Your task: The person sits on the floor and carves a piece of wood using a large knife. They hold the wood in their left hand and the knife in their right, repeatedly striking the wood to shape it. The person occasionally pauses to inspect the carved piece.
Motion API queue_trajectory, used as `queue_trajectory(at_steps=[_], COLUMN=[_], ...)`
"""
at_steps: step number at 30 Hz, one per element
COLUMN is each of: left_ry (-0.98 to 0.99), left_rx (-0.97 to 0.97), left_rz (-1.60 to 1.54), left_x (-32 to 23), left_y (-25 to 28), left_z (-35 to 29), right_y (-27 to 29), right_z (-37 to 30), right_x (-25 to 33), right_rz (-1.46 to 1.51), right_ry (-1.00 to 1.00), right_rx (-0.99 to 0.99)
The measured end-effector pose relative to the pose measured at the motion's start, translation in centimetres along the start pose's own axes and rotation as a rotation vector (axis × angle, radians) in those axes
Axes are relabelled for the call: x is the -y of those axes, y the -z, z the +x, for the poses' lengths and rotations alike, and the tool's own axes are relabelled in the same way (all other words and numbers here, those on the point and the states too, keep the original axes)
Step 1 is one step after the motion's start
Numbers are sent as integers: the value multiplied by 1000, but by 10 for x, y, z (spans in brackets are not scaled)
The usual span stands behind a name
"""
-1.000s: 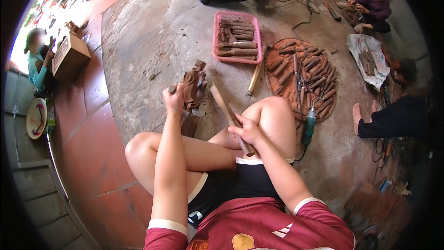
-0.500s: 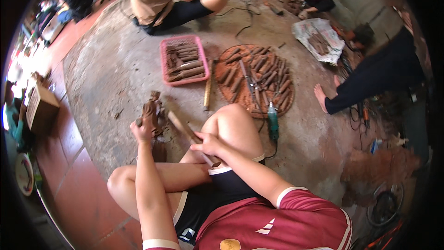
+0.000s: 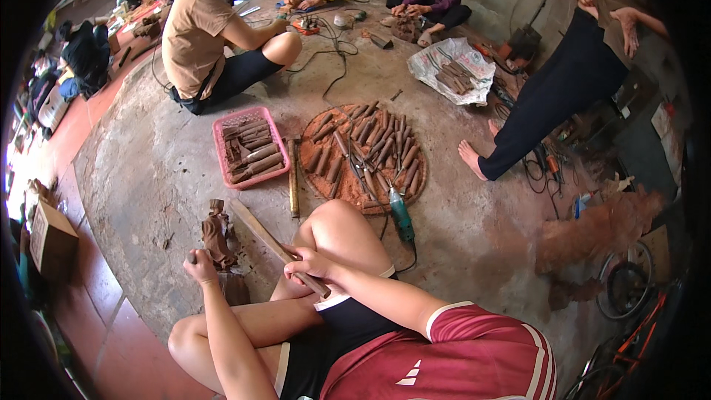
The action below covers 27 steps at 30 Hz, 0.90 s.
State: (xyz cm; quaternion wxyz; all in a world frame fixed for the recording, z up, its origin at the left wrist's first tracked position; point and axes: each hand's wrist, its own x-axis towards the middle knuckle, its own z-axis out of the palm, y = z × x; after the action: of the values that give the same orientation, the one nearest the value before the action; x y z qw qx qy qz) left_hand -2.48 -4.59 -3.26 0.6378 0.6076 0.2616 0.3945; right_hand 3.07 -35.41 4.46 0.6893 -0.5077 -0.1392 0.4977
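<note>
My left hand (image 3: 201, 267) is closed round a slim chisel (image 3: 192, 257); only the end of its handle shows above the fist, and its blade is hidden. Just beside that fist stands a carved brown wooden figure (image 3: 217, 237), upright on a wooden block (image 3: 235, 289) in front of my crossed legs. My right hand (image 3: 309, 261) grips a long wooden club (image 3: 261, 232) near its lower end, over my thigh. The club slants up and to the left, its far end close to the figure's right side.
Beyond my knee lie a pink basket (image 3: 286, 169) of chisels, a yellowish rod (image 3: 294, 185), a round tray of chisels (image 3: 315, 187) and a green power tool (image 3: 401, 216) with its cord. A person (image 3: 196, 37) sits ahead; another (image 3: 548, 96) stands barefoot at right.
The view has tilted up and turned right, so the scene sits lower and further left. Both hands keep their holds, and the figure stands as before beside my left hand.
</note>
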Motion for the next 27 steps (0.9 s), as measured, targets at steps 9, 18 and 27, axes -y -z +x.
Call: queue_trajectory(at_steps=[9, 18, 27], left_ry=[-273, -307, -299], left_rx=[12, 7, 307], left_rz=[507, 503, 703], left_x=[-21, -27, -34], left_y=[-15, -33, -50], left_z=[-23, -35, -66], right_y=[-26, -51, -45], right_z=[-44, -44, -56], right_x=[22, 32, 47], right_rz=[100, -372, -816], right_ry=[28, -65, 255], right_rx=[213, -153, -356])
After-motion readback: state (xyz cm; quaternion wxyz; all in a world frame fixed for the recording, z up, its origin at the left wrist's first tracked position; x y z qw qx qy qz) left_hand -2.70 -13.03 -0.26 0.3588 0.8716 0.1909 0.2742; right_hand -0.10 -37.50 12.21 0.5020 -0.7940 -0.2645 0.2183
